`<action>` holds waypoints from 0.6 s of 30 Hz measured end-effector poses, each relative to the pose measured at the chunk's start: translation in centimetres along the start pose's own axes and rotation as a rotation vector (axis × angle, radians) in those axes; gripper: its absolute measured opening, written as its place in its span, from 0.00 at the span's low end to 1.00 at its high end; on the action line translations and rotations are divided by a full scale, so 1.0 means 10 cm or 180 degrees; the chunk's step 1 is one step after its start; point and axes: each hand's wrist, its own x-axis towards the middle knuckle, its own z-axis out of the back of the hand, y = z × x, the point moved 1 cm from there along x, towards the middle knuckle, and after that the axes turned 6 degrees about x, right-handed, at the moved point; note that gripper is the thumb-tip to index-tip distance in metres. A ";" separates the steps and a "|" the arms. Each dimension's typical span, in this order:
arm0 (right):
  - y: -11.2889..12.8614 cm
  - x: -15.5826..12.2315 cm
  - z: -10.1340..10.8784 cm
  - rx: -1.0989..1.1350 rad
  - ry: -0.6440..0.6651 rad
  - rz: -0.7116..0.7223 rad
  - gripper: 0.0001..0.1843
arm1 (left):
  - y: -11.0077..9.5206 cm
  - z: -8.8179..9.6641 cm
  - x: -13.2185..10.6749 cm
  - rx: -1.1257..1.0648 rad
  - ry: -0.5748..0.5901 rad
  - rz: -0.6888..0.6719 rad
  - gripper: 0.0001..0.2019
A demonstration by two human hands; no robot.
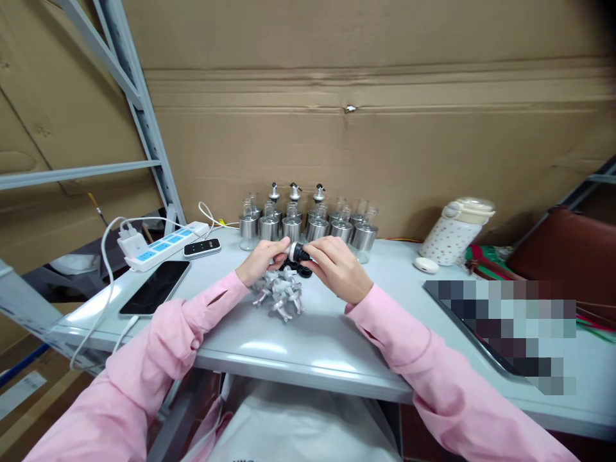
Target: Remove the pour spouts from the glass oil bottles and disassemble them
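Between my two hands is a bottle pourer (299, 252), silver at one end and black at the other, held roughly level above the table. The fingers of my left hand (264, 260) pinch its silver end. My right hand (338, 266) grips the black end from the other side. Just below lies a pile of small silver-grey spout pieces (282, 292), with black rings (303, 271) behind it, partly hidden by my hands. Behind them stand several glass bottles with metal sleeves (317, 228). Three at the back carry silver pourers with black tips (295, 191).
On the left lie a black phone (156, 289), a small device with a dark panel (202, 248) and a white power strip (168, 244) with cables. A spotted flask (455, 234), a round white case (426, 265) and a pixelated dark-edged panel (481, 333) are at right. Cardboard (385, 147) closes off the back.
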 end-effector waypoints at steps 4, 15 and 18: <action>-0.02 -0.03 0.03 0.0130 0.0060 -0.0077 0.09 | 0.04 0.06 0.01 0.0028 -0.0025 0.0045 0.28; -0.13 -0.12 0.14 0.0460 -0.0583 -0.0889 0.15 | 0.34 0.39 -0.01 0.2583 -0.0193 -0.0954 0.16; -0.13 -0.13 0.12 0.0497 -0.0597 -0.0904 0.15 | 0.35 0.28 -0.04 0.3167 0.0307 -0.1287 0.13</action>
